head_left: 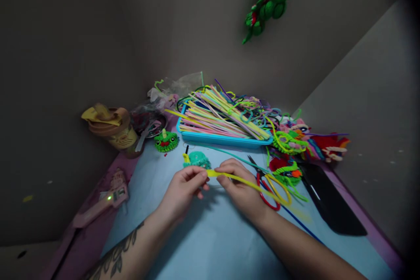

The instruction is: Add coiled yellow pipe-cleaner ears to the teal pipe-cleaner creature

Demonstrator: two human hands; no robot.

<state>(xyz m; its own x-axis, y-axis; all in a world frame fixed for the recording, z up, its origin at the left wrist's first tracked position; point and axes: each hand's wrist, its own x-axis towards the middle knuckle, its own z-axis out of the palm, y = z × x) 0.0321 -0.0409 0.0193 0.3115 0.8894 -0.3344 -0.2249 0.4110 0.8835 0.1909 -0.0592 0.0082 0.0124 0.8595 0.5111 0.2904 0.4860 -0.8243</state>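
A yellow pipe cleaner [243,180] runs between my hands above the blue table covering, its long free end trailing right over my right wrist. The fingertips of my left hand [187,186] pinch its left end, which looks thicker or folded. My right hand [241,188] closes on it just beside, thumb and fingers around the strand. Behind my fingers lies a teal fuzzy piece [197,158] with a bit of yellow at its left, partly hidden. Just right of my right hand are scissors [274,190] with red and yellow handles.
A blue tray [226,141] heaped with pipe cleaners stands at the back. A green fuzzy figure [166,141] and a cup [114,129] are left of it. A glue gun [110,201] with a lit green light lies left; a black flat object [331,199] lies right.
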